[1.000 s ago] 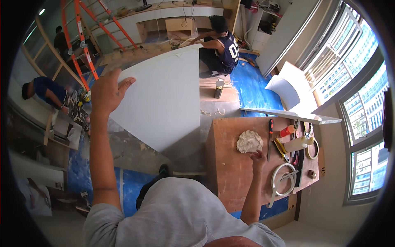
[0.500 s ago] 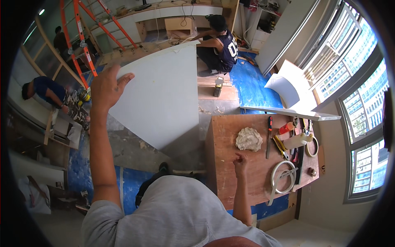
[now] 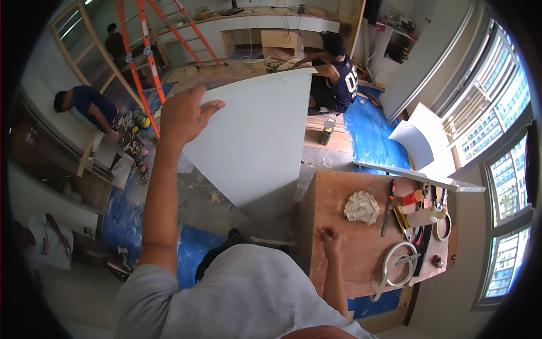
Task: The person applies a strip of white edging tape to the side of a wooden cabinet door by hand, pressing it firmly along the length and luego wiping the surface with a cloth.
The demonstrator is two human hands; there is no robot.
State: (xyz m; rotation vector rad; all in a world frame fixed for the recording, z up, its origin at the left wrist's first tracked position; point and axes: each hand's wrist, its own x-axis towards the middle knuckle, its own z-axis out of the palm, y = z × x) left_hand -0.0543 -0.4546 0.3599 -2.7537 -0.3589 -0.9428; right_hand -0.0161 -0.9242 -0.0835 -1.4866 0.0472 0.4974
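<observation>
My left hand (image 3: 183, 116) is raised and grips the upper left edge of a large white board (image 3: 254, 135) that stands upright on the floor in front of me. My right hand (image 3: 328, 235) is closed in a loose fist and rests on the near left part of a wooden worktable (image 3: 339, 265), holding nothing I can see. A crumpled beige rag (image 3: 362, 207) lies on the table a little beyond that hand.
Hand tools, a screwdriver (image 3: 388, 207), tape rolls (image 3: 442, 226) and a coil of white edge banding (image 3: 398, 264) lie at the table's right. A long white strip (image 3: 418, 176) crosses its far edge. Three people work beyond, near an orange ladder (image 3: 138, 51). Blue sheeting (image 3: 372, 133) covers floor patches.
My right hand has drawn back from the coil at the table's right to its near left part. The white board has tilted closer, my left hand still on its edge.
</observation>
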